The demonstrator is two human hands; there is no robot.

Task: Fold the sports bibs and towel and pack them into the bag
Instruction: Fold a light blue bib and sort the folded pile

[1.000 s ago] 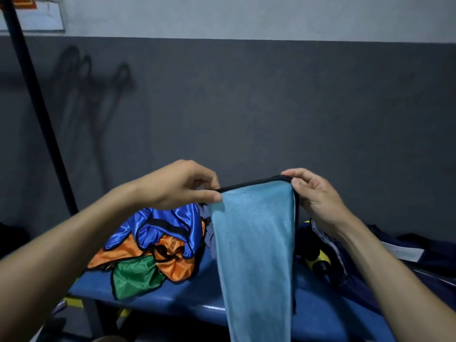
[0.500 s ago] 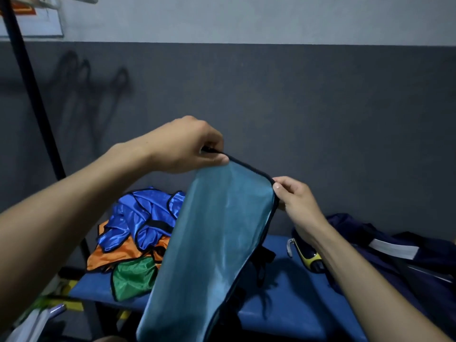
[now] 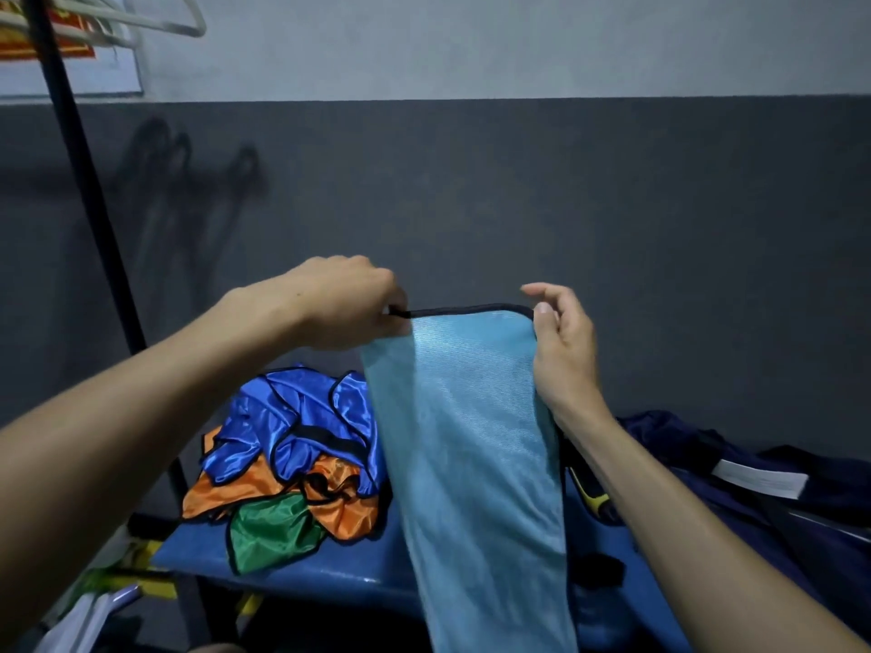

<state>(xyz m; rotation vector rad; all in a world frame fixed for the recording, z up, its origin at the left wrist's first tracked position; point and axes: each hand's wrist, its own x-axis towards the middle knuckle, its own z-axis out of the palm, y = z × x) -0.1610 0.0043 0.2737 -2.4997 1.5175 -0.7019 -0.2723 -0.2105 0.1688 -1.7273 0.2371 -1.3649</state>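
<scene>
A light blue towel point(image 3: 471, 445) with black edging hangs lengthwise in front of me, above the blue bench point(image 3: 330, 567). My left hand point(image 3: 344, 299) pinches its top left corner. My right hand point(image 3: 561, 341) holds the top right corner between thumb and fingers. The top edge runs level between both hands. A heap of shiny sports bibs lies on the bench's left end: blue point(image 3: 301, 417) on top, orange point(image 3: 344, 506) under it, green point(image 3: 268, 530) in front. The dark navy bag point(image 3: 754, 468) lies at the right, partly behind my right forearm.
A black pole point(image 3: 89, 181) rises at the left, with white hangers point(image 3: 155, 21) at its top. A yellow and black object point(image 3: 589, 497) lies on the bench behind the towel. The grey wall stands close behind the bench. Light clutter sits on the floor at bottom left.
My left hand has come down and my right hand has risen, bringing the towel's top edge from slanted back to level. The towel hangs straight again.
</scene>
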